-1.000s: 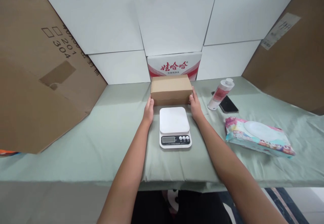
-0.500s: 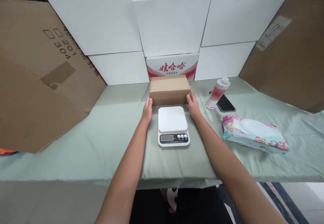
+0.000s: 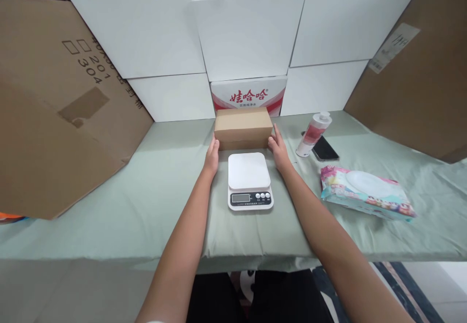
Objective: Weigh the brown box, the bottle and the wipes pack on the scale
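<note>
A closed brown cardboard box (image 3: 243, 128) is held between my two hands, just behind the kitchen scale. My left hand (image 3: 211, 156) presses against its left end, and my right hand (image 3: 278, 149) grips the right end, thumb at the front corner. Whether the box's underside touches the cloth I cannot tell. In front of it, between my forearms, lies the white digital kitchen scale (image 3: 249, 172) with a bare platform. Its display looks blank.
Right of my right hand stand a white and pink bottle (image 3: 314, 134) and a dark phone (image 3: 325, 149). Nearer lies a pack of wet wipes (image 3: 367, 191). White panels (image 3: 251, 36) and a printed carton (image 3: 250, 94) close off the back; brown cardboard (image 3: 54, 118) flanks the green cloth (image 3: 146, 206).
The cardboard box has shifted very slightly left in my hands. Both hands keep their hold, and the scale stays in place.
</note>
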A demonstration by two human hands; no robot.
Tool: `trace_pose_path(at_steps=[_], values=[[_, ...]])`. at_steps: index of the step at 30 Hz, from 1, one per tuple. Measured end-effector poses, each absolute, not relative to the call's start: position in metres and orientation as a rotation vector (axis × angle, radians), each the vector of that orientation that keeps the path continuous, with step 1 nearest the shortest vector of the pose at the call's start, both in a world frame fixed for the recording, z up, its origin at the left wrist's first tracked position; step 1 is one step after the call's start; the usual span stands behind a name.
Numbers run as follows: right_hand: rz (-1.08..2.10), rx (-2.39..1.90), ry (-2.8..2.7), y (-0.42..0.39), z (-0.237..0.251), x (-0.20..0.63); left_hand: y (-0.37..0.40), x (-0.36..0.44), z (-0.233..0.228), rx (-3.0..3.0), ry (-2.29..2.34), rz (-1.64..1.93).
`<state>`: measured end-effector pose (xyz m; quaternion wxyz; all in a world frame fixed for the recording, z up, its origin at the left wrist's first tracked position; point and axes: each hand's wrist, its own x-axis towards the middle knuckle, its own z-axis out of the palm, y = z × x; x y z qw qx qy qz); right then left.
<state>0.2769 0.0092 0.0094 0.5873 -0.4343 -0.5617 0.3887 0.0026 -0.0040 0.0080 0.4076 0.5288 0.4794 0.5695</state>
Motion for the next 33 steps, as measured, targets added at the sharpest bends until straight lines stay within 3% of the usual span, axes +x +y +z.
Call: trace_pose_path(at_steps=[7,14,20,24,33], values=[[0.686,-1.065,-1.447,-0.002,0.026,0.272,-0.004,0.002,0.014,1.313,1.337,1.375],[-0.236,-1.321,-1.109,-0.035,0.061,0.299,-0.001,-0.004,0.003,1.258,1.331,1.489],[0.019,-1.547,-0.66,-0.001,0.029,0.327,0.002,-0.004,-0.003,1.251,1.312,1.523],[0.043,-1.433,-0.837,0.002,0.018,0.328,0.002,-0.004,-0.004,1.233,1.304,1.531],[0.3,-1.031,-1.364,-0.047,0.058,0.259,0.004,-0.005,-0.003,1.206,1.288,1.548]])
